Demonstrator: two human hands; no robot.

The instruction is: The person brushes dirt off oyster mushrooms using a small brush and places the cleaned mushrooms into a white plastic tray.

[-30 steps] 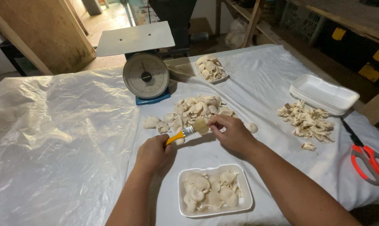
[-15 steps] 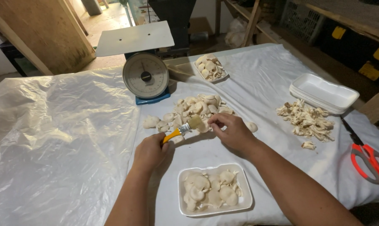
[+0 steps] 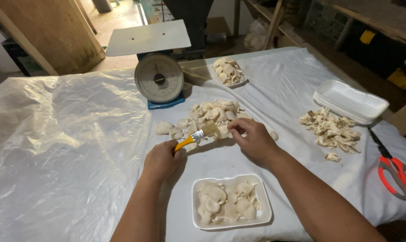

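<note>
The bench [image 3: 301, 85] is covered with a white sheet, with crinkled clear plastic film [image 3: 64, 148] over its left half. A round-dial mechanical scale with a flat square pan [image 3: 159, 78] stands at the far centre. A loose pile of pale oyster mushrooms [image 3: 212, 114] lies just near of the scale. A white foam tray filled with mushrooms [image 3: 231, 201] sits at the near edge, between the forearms. A stack of empty white foam trays [image 3: 351, 101] lies far right, with a heap of mushroom trimmings [image 3: 330, 130] beside it. A second filled tray [image 3: 229, 71] sits right of the scale. Red-handled scissors [image 3: 398, 172] lie at the right edge.

The left hand [image 3: 161, 159] has its grip closed around the orange handle of a small brush [image 3: 194, 136], bristles touching the pile. The right hand [image 3: 252, 139] pinches a mushroom at the pile's near edge, just beside the bristles.
</note>
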